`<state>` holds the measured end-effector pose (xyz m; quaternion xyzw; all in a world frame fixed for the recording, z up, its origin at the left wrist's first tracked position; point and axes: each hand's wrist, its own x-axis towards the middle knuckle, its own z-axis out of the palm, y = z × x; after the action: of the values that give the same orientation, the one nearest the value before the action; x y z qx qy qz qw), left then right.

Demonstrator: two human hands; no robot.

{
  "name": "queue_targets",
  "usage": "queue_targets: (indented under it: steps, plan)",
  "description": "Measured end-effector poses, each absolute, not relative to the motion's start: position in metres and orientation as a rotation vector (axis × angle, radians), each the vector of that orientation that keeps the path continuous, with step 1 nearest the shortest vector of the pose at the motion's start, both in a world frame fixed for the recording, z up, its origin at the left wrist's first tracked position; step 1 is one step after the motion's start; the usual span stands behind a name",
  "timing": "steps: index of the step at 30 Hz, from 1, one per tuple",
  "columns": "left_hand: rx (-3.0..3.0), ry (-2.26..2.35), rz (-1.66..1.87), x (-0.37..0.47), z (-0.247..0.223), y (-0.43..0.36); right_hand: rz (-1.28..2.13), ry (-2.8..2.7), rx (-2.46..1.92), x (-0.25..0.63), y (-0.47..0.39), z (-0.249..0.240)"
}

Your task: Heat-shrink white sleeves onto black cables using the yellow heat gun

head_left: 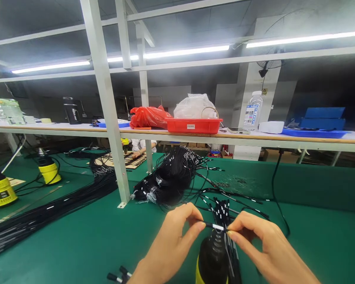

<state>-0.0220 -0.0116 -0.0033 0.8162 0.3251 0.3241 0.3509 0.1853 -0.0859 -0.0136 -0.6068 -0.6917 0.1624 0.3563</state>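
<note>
Between my two hands a thin black cable with a white band is stretched level. My left hand pinches one end between thumb and forefinger, and my right hand pinches the other side the same way. Directly below the white band points the coiled metal nozzle of an upright black and yellow heat gun; whether cable and nozzle touch I cannot tell. Behind it lies a bunch of black cables with white-banded ends. More cable ends show at the bottom, beside my left wrist.
A large heap of black cables lies on the green table, near a white shelf post. Long cables run along the left, by other heat guns. On the shelf stand a red tray and a water bottle.
</note>
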Motion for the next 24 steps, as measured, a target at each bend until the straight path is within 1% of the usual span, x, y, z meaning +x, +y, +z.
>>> queue_targets:
  steps: [8,14,24]
  plan:
    - [2.246,0.924,0.686,-0.02,-0.0057,-0.0105,0.448,-1.818,-1.572,0.1848,-0.0876,-0.013]
    - [2.183,0.935,0.749,-0.019,-0.0072,-0.0122,0.447,-1.888,-1.592,0.1899,-0.0881,-0.0135]
    - [2.067,0.825,0.871,-0.0159,-0.0083,-0.0098,0.398,-1.782,-1.548,0.1862,-0.0801,-0.0125]
